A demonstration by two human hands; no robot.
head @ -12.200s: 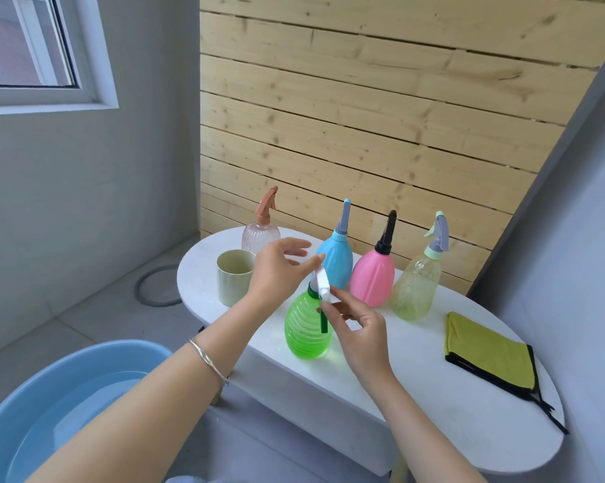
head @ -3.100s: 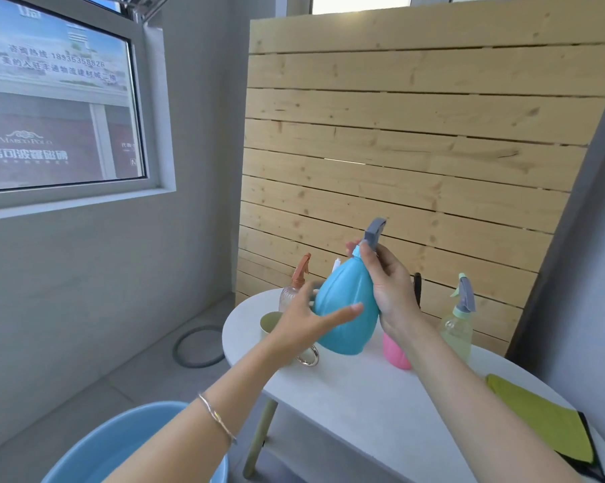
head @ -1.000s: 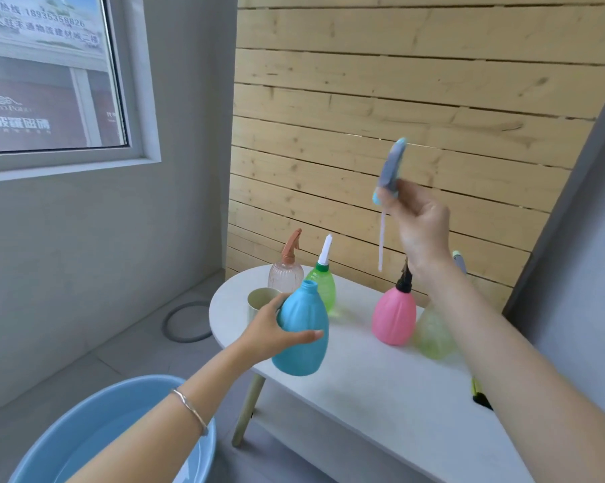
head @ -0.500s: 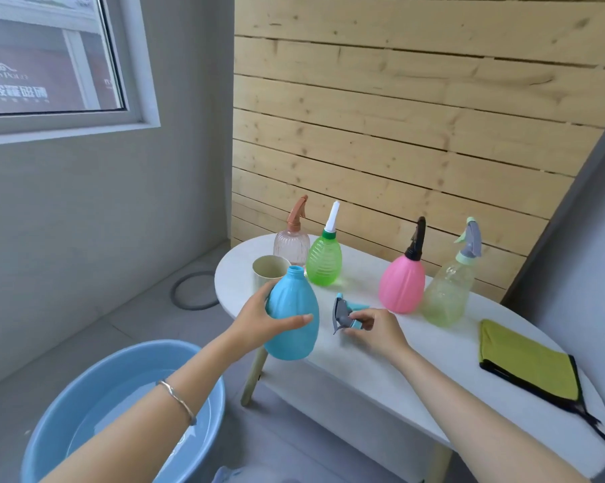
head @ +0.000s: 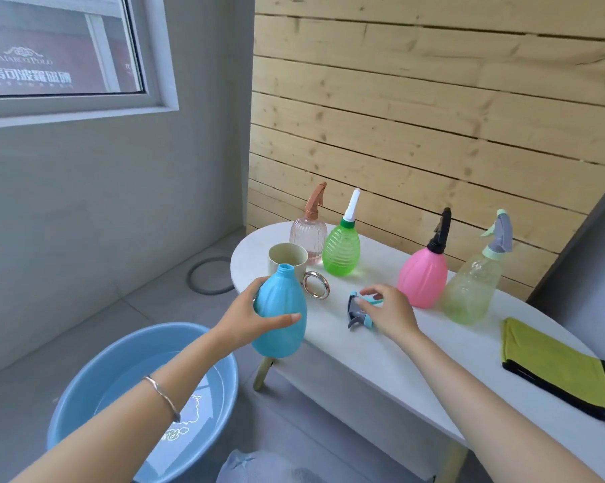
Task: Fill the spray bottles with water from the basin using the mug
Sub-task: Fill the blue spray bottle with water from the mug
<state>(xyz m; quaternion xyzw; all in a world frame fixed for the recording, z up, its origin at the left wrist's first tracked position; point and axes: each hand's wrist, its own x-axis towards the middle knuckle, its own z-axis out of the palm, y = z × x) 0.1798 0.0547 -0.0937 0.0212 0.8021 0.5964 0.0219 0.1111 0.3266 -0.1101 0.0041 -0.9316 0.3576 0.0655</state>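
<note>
Sprayer head [head: 360, 310] has gone from up in the air a second ago to lying on its side on the table [head: 381, 357], about mid-table near the front edge. The right hand [head: 389, 313] is arched over it with loose, relaxed fingers, so it looks like letting go rather than pinching. The left hand [head: 248, 317] is wrapped round the belly of the blue bottle [head: 281, 317], neck open and upright, right at the front edge towards the table's left end. I honestly can't tell if its base is on the table or hanging off it. That's my first worry: a one-handed grip on a smooth round bottle at the edge, and it'll get heavier and slicker once water goes in. Second worry is that the neck is tiny next to the mug [head: 287, 259], so a fast pour will probably run down the outside and onto the table. The loose head could also get swept off by an elbow. The mug sits at the left end just behind the blue bottle and looks empty inside. The basin [head: 85, 388] on the floor below the left end has water in it. The blue bottle is opaque, so no idea what's in it. The ribbed pink bottle [head: 308, 235], green bottle [head: 341, 251], pink bottle [head: 422, 278] and pale bottle [head: 471, 291] along the back edge all have their heads on, and I can't read their levels.
</note>
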